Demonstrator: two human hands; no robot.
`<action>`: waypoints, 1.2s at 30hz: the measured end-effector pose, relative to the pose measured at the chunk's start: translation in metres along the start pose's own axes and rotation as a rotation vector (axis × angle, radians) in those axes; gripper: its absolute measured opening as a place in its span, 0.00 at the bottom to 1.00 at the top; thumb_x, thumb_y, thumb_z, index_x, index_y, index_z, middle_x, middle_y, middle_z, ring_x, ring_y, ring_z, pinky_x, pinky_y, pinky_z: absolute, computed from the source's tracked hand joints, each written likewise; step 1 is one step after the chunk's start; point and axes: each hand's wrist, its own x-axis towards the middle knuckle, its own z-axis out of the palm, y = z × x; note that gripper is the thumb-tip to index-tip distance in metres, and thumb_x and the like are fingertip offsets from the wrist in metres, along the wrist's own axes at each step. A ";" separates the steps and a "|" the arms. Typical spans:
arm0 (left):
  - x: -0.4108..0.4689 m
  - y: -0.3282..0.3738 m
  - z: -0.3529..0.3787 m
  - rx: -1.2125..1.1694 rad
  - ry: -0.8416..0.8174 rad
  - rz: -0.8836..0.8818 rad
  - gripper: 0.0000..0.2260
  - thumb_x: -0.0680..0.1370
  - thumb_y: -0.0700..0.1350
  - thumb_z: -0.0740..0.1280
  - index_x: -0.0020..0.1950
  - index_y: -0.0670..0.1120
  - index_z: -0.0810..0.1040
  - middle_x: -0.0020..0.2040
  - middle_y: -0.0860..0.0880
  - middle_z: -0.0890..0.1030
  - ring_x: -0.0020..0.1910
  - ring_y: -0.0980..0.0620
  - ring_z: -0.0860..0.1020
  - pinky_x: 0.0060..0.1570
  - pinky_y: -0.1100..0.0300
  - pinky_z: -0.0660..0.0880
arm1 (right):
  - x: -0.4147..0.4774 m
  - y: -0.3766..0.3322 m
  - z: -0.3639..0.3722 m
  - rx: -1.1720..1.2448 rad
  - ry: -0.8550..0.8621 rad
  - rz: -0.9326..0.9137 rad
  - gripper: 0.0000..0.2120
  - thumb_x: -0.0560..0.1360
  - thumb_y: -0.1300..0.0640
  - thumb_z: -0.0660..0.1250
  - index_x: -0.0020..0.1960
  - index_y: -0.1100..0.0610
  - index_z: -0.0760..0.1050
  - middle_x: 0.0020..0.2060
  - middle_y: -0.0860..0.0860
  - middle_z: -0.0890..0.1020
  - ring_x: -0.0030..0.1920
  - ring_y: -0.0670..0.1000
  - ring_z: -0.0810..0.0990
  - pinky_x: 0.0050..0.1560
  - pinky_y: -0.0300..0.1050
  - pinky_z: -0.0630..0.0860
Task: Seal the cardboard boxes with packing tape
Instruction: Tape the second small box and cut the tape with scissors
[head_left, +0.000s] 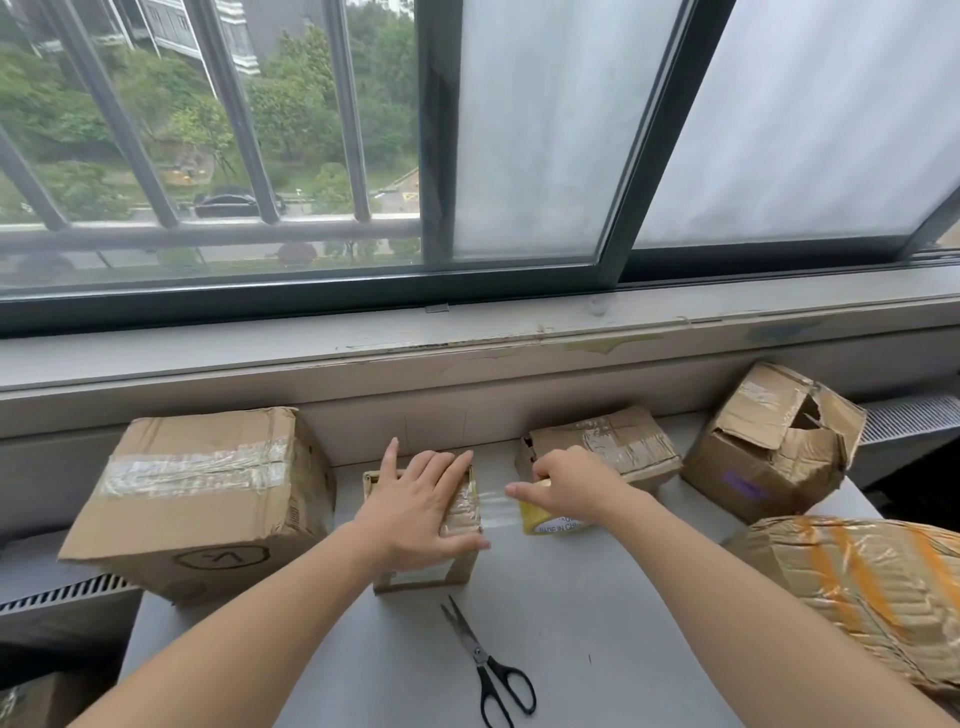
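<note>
From the head view, standing by the window, I see the person's left grip (421, 501) lying flat with fingers spread on top of the small box (415, 579), pressing it down onto the grey surface (571, 634). It holds nothing. The right grip (571, 486) is curled round the tape roll (545, 522), just right of that box. A clear strip of tape (498, 506) runs from the roll to the box's right edge and over its top. The strip is not yet cut, and the scissors (488, 660) lie shut on the surface near the person.

As for progress, I judge the work to be partway through. The large box (197, 499) on the left has a broad band of tape across its top seam and looks done. The far box (618, 441) behind the right grip also carries tape, though its left corner seems torn (I cannot tell whether that counts as sealed). The torn box (774, 447) at the far right has a gaping hole among crumpled flaps and probably needs the most attention. The wrapped parcel (857, 587) at the near right is crossed with orange and clear tape.

For the small box, cutting the strip and smoothing its end down the side appear to be what remains.
</note>
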 end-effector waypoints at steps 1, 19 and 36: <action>-0.002 -0.002 -0.001 0.024 -0.023 0.019 0.56 0.66 0.84 0.42 0.84 0.50 0.43 0.78 0.52 0.59 0.79 0.49 0.56 0.76 0.31 0.36 | -0.001 -0.001 -0.001 0.011 -0.002 -0.006 0.27 0.75 0.27 0.61 0.35 0.50 0.72 0.36 0.52 0.76 0.44 0.56 0.74 0.39 0.47 0.67; -0.034 -0.032 0.030 -0.783 0.254 0.002 0.45 0.64 0.47 0.79 0.72 0.67 0.57 0.68 0.58 0.61 0.70 0.58 0.66 0.70 0.66 0.66 | -0.011 -0.059 -0.070 0.253 -0.024 -0.214 0.19 0.73 0.36 0.73 0.39 0.52 0.79 0.35 0.48 0.81 0.37 0.45 0.76 0.38 0.43 0.73; -0.057 -0.061 0.096 -0.914 0.213 -0.217 0.49 0.63 0.47 0.82 0.74 0.60 0.54 0.69 0.52 0.64 0.70 0.53 0.68 0.64 0.79 0.59 | 0.033 -0.083 -0.046 -0.326 -0.096 -0.289 0.27 0.73 0.30 0.68 0.36 0.54 0.72 0.29 0.48 0.73 0.39 0.53 0.76 0.36 0.48 0.70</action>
